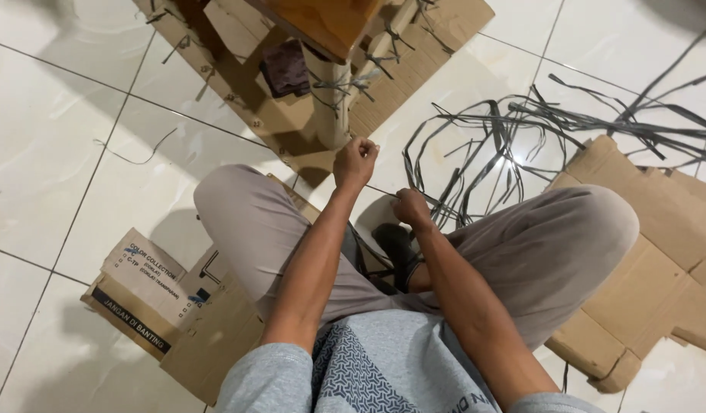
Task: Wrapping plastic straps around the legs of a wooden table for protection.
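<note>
Pinching a thin strand point(379, 188) taut: left hand point(356, 161) fisted just below wooden leg point(334, 103), right hand point(411, 208) clenched beside grey strip tangle point(506, 134).

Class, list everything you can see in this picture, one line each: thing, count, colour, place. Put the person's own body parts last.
Floor tiles: many, glossy white, all around.
Flattened cardboard: several sheets, brown, under the person, at right and under the furniture at top.
Printed carton: one, brown with dark band, lower left.
Strap pile: one tangle, grey, floor at upper right.
Wooden furniture piece: one, orange-brown top, pale legs bound with grey straps, top centre.
Dark block: one, brownish, on cardboard at top.
Loose strand: one, dark, on tile at left.
Legs: two, beige trousers, crossed.
Left hand: closed fist, pulling a thin strap.
Right hand: closed, beside it.
</note>
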